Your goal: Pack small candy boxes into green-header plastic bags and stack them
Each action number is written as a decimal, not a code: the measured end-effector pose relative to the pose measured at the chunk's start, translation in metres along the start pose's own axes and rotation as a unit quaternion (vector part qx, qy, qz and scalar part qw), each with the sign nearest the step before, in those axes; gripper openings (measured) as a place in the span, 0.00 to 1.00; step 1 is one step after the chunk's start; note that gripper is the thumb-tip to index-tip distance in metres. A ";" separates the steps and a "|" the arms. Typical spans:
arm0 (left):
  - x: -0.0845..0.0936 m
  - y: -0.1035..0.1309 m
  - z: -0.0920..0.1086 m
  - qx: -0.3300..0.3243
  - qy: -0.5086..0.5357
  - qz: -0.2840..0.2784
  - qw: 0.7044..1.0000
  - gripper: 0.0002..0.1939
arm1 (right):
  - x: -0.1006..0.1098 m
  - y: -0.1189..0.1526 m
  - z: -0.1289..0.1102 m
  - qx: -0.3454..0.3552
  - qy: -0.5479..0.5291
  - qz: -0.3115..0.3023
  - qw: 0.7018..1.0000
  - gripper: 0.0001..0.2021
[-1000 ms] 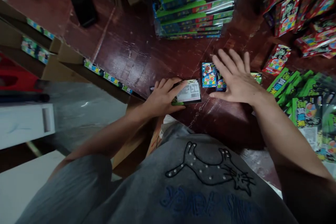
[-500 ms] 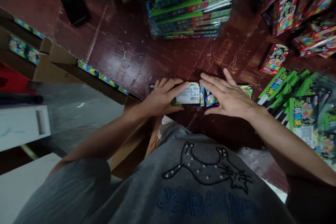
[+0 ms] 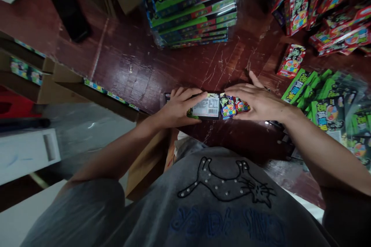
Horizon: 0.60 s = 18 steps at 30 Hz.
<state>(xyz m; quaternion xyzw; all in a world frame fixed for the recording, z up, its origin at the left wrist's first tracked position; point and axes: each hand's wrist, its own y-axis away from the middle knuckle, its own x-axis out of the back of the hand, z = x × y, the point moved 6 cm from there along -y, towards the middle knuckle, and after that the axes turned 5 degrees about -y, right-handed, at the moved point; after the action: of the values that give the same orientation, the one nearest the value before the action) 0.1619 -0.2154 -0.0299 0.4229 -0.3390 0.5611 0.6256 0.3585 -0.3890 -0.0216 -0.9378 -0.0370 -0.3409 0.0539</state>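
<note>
My left hand (image 3: 183, 106) is closed around a flat candy box (image 3: 207, 108) with a black edge, green trim and a white barcode label facing up. Against the box's right end sit a small purple candy pack (image 3: 228, 107) and a red candy pack (image 3: 241, 105), in a row. My right hand (image 3: 256, 102) wraps the red pack from the right, its thumb at the near edge and fingers over the far edge. Whatever lies under the right palm is hidden.
Larger green-black candy boxes (image 3: 191, 19) are stacked at the back of the dark red table (image 3: 121, 54). Red candy packs (image 3: 342, 19) are heaped at the right, above green flat boxes (image 3: 327, 104). A black phone-like object (image 3: 71, 13) lies back left; open cartons (image 3: 66, 85) stand beside the table.
The blue pack beside the box is out of sight, and the purple pack now meets the box's end. A red pack shows by my right hand. The view has shifted slightly.
</note>
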 end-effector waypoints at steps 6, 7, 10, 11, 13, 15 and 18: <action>-0.006 -0.004 0.006 0.062 -0.023 0.029 0.997 0.51 | -0.013 -0.005 -0.005 -0.014 0.040 0.044 0.998 0.38; -0.007 -0.004 0.007 0.070 -0.029 0.032 0.997 0.51 | -0.014 -0.003 -0.006 -0.017 0.047 0.042 0.998 0.40; -0.009 -0.003 0.010 0.073 -0.037 0.030 0.996 0.52 | -0.007 0.014 -0.006 -0.043 0.071 0.023 0.996 0.52; -0.009 -0.003 0.010 0.072 -0.036 0.029 0.996 0.52 | -0.003 0.021 -0.003 -0.056 0.078 0.017 0.995 0.54; -0.009 -0.004 0.009 0.072 -0.032 0.030 0.996 0.52 | 0.006 0.032 0.002 -0.071 0.082 0.013 0.994 0.51; -0.010 -0.008 0.011 0.068 -0.028 0.029 0.997 0.53 | 0.008 0.034 0.005 -0.063 0.070 0.016 0.995 0.43; -0.013 -0.017 0.016 0.053 -0.022 0.023 0.998 0.53 | -0.002 0.022 0.004 -0.034 0.046 0.026 0.998 0.39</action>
<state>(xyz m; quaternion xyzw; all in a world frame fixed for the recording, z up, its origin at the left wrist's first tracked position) 0.1772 -0.2355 -0.0378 0.4597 -0.3320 0.5830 0.5818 0.3623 -0.4104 -0.0278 -0.9230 0.0017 -0.3834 0.0330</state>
